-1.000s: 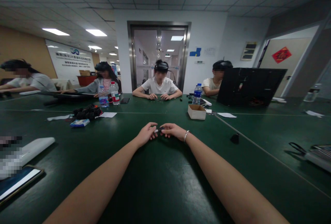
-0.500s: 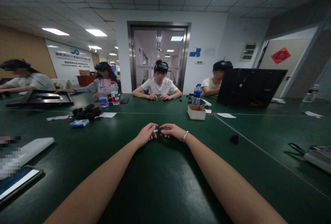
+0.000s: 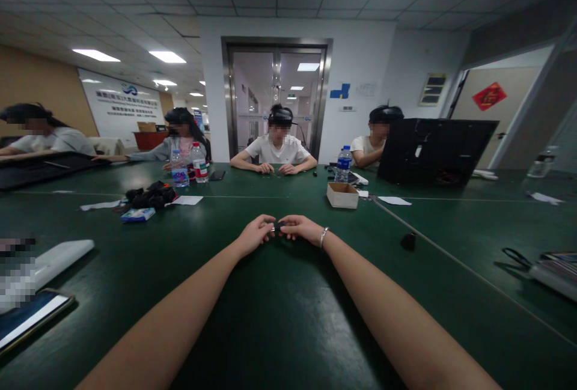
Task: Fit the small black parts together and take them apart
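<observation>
Both my arms stretch out over the dark green table, and the hands meet at its middle. My left hand and my right hand both have curled fingers pinching one small object, dark with a silvery metal end, held between them just above the table top. It is too small to name. A bracelet sits on my right wrist.
A small cardboard box stands beyond my hands. A small black piece lies to the right, a black laptop farther back. Water bottles, a black bundle and papers lie left. Several people sit across the table.
My hands have closed slightly together round the small object. At far left, a person's black tray-like thing has been lowered flat toward the table.
</observation>
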A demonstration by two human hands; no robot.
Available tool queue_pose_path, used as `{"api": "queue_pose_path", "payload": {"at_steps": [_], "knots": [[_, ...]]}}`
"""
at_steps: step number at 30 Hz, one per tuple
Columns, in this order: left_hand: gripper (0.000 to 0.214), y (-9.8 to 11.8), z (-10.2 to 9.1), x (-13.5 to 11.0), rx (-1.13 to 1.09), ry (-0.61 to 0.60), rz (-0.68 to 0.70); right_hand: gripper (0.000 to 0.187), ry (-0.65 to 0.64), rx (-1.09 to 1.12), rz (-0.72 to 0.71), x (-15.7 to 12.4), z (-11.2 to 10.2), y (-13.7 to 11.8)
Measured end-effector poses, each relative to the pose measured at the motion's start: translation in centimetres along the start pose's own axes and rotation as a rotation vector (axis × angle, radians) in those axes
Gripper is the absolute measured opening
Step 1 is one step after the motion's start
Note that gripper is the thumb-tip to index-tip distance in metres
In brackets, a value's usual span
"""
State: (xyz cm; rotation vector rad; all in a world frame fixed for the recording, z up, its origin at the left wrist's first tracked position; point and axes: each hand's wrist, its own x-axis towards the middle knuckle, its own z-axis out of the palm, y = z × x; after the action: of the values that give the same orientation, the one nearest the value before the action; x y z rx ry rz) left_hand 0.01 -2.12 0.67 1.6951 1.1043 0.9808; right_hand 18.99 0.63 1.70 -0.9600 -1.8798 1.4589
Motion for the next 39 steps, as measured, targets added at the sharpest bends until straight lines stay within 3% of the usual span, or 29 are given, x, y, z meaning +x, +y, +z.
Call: {"api": "queue_pose_path", "payload": {"at_steps": [14,22,28,31,35,37,39], "knots": [[0.043,-0.1,0.1,0.3,-0.031,-0.022,0.001,0.037,-0.005,-0.006,0.003,0.0,0.1,-0.1],[0.035,0.4,-0.3,0.2,-0.248,0.132,0.001,0.036,0.009,-0.019,0.023,0.2,0.6,-0.5],[0.031,-0.3,0.6,0.7,-0.391,0.289,0.031,0.045,-0.020,-0.085,-0.042,1.1,3.2,-1.1],[0.029,-0.6,0.8,1.2,-0.457,0.305,0.013,0.042,0.044,-0.123,-0.060,1.5,4.1,-0.7],[0.024,-0.4,-1.7,1.6,-0.405,0.443,-0.065,0.034,0.139,-0.209,-0.028,1.5,4.1,0.1],[0.028,-0.4,-4.4,1.1,-0.142,0.502,-0.158,0.031,0.145,-0.254,-0.015,1.3,3.9,-0.1],[0.040,-0.6,-7.9,-0.1,0.250,0.473,-0.269,0.030,0.087,-0.317,0.009,0.9,3.4,-0.8]]}}
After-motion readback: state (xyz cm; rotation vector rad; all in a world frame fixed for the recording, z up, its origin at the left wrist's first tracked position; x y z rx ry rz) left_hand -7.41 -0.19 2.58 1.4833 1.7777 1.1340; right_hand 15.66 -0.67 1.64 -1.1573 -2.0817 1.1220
